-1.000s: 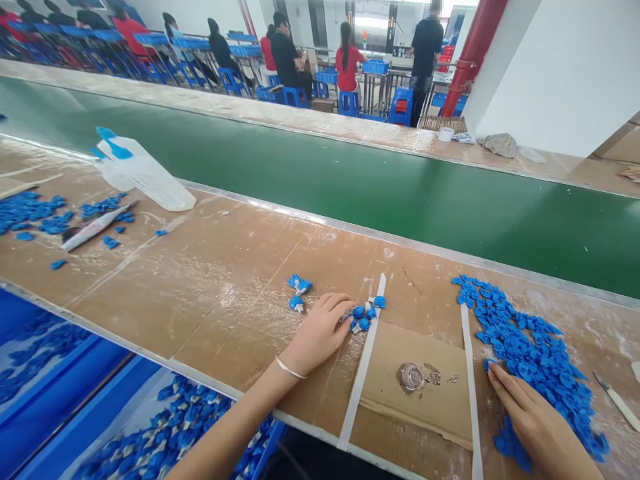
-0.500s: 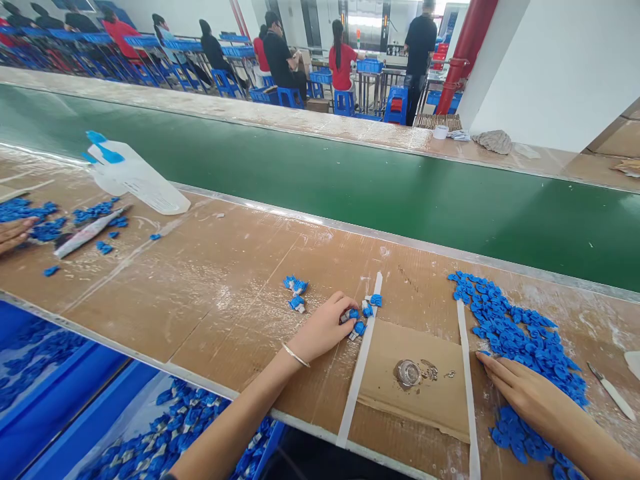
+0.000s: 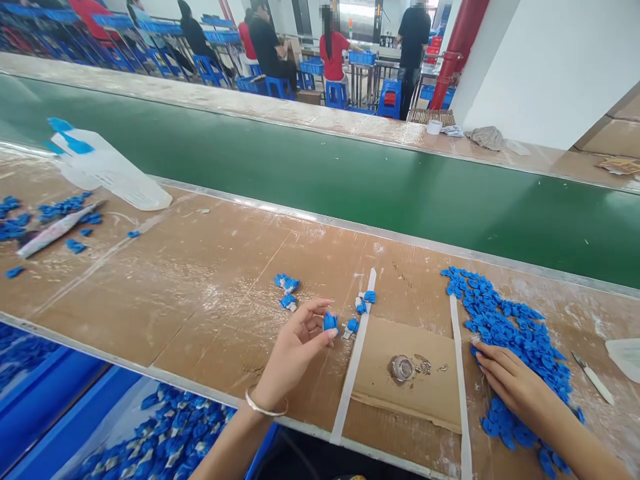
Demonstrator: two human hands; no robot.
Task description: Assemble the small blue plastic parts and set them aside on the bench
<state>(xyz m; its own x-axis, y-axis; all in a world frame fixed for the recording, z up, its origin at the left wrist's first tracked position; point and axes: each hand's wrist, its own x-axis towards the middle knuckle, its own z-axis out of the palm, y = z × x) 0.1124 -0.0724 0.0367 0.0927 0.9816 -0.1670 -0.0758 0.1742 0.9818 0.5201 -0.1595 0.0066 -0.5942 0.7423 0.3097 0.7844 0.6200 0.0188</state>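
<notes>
My left hand (image 3: 303,343) is raised a little over the cardboard-covered table, pinching a small blue piece (image 3: 330,322) between thumb and fingers. Beside it lie several small blue-and-grey pieces (image 3: 361,305) along a white tape strip (image 3: 353,373). More of them form a cluster (image 3: 287,285) behind the hand. My right hand (image 3: 515,383) rests at the left edge of a pile of flat blue pieces (image 3: 500,320), its fingers closed together. Bits of blue show at its fingertips, apparently a flat blue piece pinched there. The palm side is hidden.
A small clear glass dish (image 3: 401,368) stands on a cardboard sheet (image 3: 380,347) between the tapes. A white-handled knife (image 3: 593,379) lies at right. Blue bins (image 3: 85,400) of pieces sit below the front edge. Behind runs a green conveyor belt (image 3: 300,167); people sit beyond.
My left hand has lifted from the table and turned, now with a blue piece in its fingers. My right fingers have curled at the pile's edge. The view has shifted slightly right.
</notes>
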